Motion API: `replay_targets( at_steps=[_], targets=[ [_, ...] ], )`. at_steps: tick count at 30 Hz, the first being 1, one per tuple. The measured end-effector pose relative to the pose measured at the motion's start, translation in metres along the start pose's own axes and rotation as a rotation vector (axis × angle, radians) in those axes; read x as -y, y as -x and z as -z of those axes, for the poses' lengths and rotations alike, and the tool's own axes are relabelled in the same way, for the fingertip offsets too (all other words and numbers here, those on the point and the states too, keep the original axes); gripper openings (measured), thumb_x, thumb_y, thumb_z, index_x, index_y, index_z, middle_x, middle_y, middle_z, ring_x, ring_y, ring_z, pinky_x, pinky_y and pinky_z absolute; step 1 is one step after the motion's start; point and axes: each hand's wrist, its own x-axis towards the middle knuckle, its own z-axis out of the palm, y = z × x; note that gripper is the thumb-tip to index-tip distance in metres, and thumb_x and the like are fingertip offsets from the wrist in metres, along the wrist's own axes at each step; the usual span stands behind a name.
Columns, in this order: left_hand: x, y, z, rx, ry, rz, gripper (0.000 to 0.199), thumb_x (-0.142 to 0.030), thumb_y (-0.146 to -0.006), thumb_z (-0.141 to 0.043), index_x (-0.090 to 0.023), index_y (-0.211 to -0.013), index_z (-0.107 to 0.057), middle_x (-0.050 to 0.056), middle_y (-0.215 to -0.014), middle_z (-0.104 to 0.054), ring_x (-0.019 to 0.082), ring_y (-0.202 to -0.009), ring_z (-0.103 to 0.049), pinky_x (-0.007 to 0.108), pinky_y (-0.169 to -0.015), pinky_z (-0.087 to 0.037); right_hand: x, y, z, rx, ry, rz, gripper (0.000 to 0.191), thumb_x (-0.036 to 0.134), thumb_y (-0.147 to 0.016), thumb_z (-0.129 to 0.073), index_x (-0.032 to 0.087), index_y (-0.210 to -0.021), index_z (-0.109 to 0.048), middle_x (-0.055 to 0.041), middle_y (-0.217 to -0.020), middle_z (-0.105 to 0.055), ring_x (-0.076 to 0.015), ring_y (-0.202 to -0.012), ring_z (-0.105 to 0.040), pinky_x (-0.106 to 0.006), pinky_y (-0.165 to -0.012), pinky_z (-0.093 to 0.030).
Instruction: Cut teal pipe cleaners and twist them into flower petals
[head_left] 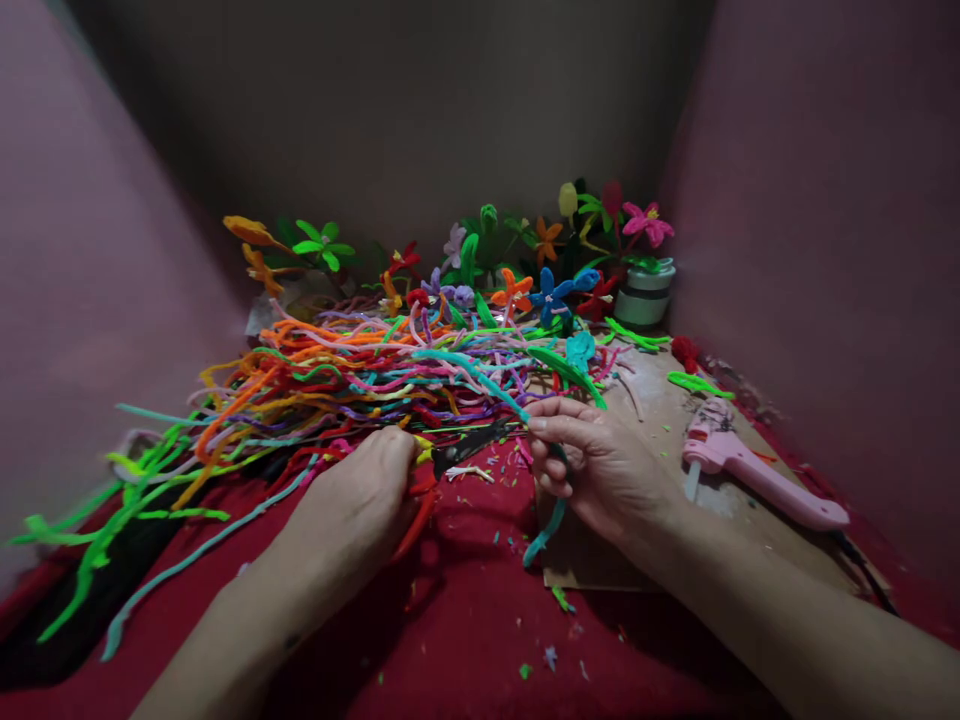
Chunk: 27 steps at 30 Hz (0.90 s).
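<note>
Left hand holds one tool; right hand, one pipe-cleaner.

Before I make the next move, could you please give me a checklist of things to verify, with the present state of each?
1. Left hand grips the hand tool with red and yellow handles and dark head: ok.
2. Right hand pinches the fuzzy turquoise stem: ok.
3. Tool's head stands apart from the stem: cannot tell from this one view.
4. Pink plastic glue gun lies away from both hands: ok.
5. Glue gun is cool: cannot tell.
6. Red cloth is free of scraps: not ok, small coloured clippings are scattered on it.
</note>
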Motion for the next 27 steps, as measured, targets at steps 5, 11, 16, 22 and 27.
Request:
replay_targets(
  at_steps=[5,11,16,22,27],
  targets=[
    [-0.003,0.002,-0.004,-0.077,-0.179,-0.032,0.014,-0.009,-0.077,-0.034,-0.019,-0.076,-0.043,0.005,-0.073,-0.048,0.018,-0.064,-0.045,0.03,-0.056,-0.031,-0.002,0.001,0.0,0.0,0.015,0.01,0.014,0.019,-0.063,-0.066,0.017,-0.074,-0.057,0.0051,-0.051,-0.05,-0.0038,-0.038,-0.037,-0.017,-0.036,-0.023],
    [-0.007,0.0,0.0,-0.077,-0.282,-0.041,0.015,-0.008,-0.078,-0.035,-0.018,-0.076,-0.045,0.005,-0.071,-0.047,0.019,-0.062,-0.044,0.03,-0.054,-0.031,-0.002,0.0,-0.001,0.0,0.026,0.011,0.013,0.018,-0.063,-0.065,0.016,-0.073,-0.056,0.0048,-0.05,-0.05,-0.0038,-0.038,-0.037,-0.017,-0.036,-0.022],
    [-0.011,0.0,0.0,-0.089,-0.349,-0.042,0.02,-0.005,-0.078,-0.032,-0.017,-0.076,-0.048,0.006,-0.071,-0.047,0.019,-0.062,-0.045,0.03,-0.053,-0.03,-0.004,0.0,0.0,0.014,0.029,0.018,0.011,0.017,-0.064,-0.065,0.016,-0.072,-0.057,0.0048,-0.049,-0.051,-0.0038,-0.037,-0.037,-0.017,-0.035,-0.023],
    [-0.012,-0.001,-0.002,-0.153,-0.397,-0.073,0.02,-0.003,-0.076,-0.034,-0.016,-0.073,-0.049,0.006,-0.069,-0.047,0.019,-0.06,-0.044,0.03,-0.053,-0.033,-0.004,0.0,0.0,0.028,0.007,0.003,0.012,0.018,-0.064,-0.066,0.015,-0.072,-0.057,0.0043,-0.05,-0.053,-0.0035,-0.037,-0.038,-0.016,-0.034,-0.023],
    [-0.013,0.0,-0.002,-0.176,-0.391,-0.078,0.017,-0.003,-0.075,-0.037,-0.016,-0.073,-0.048,0.005,-0.07,-0.046,0.019,-0.06,-0.045,0.029,-0.052,-0.034,-0.005,0.0,0.001,0.03,-0.021,-0.012,0.012,0.018,-0.063,-0.066,0.015,-0.071,-0.058,0.0042,-0.05,-0.053,-0.0035,-0.037,-0.038,-0.016,-0.033,-0.023]
  ],
)
